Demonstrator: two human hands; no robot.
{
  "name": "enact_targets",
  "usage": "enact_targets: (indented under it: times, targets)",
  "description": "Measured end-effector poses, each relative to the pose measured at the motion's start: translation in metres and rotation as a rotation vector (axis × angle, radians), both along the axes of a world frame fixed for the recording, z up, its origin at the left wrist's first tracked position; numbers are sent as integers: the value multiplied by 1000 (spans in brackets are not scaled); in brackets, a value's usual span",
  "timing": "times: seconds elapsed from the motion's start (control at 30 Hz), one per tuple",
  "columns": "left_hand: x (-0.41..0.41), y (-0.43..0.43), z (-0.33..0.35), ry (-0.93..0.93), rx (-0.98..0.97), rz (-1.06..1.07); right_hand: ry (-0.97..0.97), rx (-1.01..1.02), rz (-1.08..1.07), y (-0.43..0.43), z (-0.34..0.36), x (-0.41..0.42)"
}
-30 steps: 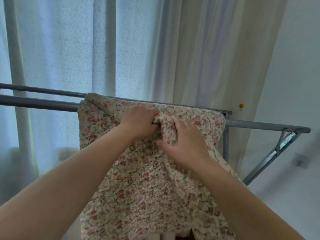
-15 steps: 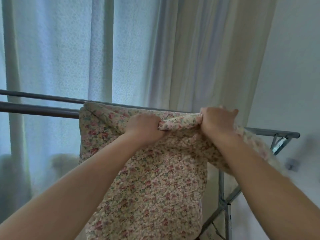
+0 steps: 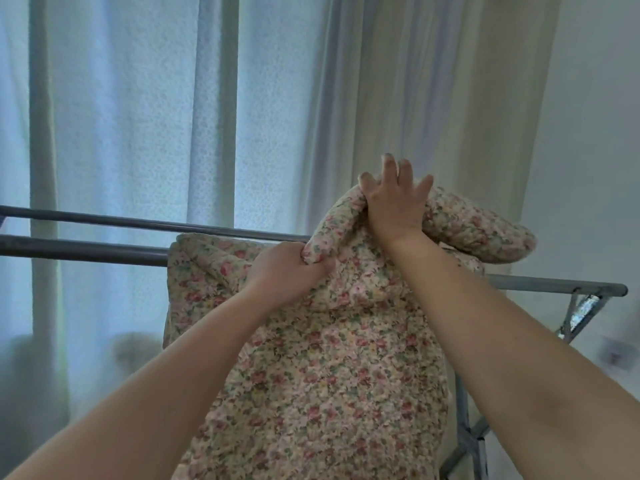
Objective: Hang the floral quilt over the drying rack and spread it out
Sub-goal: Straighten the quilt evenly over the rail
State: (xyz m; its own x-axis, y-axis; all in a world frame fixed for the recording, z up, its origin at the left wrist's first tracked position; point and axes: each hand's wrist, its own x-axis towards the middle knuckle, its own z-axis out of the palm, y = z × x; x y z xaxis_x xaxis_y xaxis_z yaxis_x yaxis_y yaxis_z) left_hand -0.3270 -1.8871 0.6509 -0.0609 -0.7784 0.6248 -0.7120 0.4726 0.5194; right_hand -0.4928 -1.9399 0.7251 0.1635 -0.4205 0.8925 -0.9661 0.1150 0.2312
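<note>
Up goes the right hand [image 3: 396, 202] — half a second ago it was level with the left at the rail, and now it is raised well above it, carrying a thick rolled fold of the cream quilted floral quilt with small pink and green flowers [image 3: 332, 368] up with it. The fingers [image 3: 405, 169] are splayed out over the top of that fold, palm pressed on the fabric; whether the thumb pinches underneath, I cannot tell. The left hand [image 3: 287, 275] is clenched tight on the lower end of the same roll, right at the top edge. The quilt drapes over the grey metal tube drying rack [image 3: 83, 249], bunched toward the rack's right end, hanging down the near side. Pale sheer curtains [image 3: 138, 116] behind.
</note>
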Motion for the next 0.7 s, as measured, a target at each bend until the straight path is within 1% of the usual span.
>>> enact_targets:
  times: [0.07,0.13,0.23,0.33,0.4,0.43,0.5,0.57,0.6,0.63,0.7]
  targets:
    - [4,-1,-2,44,17,-8,-84,73,-48,-10,-2,6]
    - [5,-2,-4,101,37,-29,-187,152,4,-16,-4,8]
    - [4,-3,-4,195,54,-35,-303,296,275,-26,-6,2]
    - [4,-7,1,319,70,-43,-394,555,620,-23,-11,-10]
    - [7,-9,5,381,83,-35,-450,699,768,-12,-19,-19]
    - [7,-11,6,401,86,-35,-419,736,788,-5,-25,-23]
    - [8,-13,7,413,76,-24,-203,716,711,8,-41,-27]
    - [6,-16,7,413,57,-4,67,595,576,17,-57,-25]
    - [4,-17,6,403,38,5,156,518,514,19,-64,-23]
    - [3,-17,6,377,9,23,202,445,474,20,-68,-21]
    - [0,-15,1,263,-85,102,218,323,476,20,-73,-17]
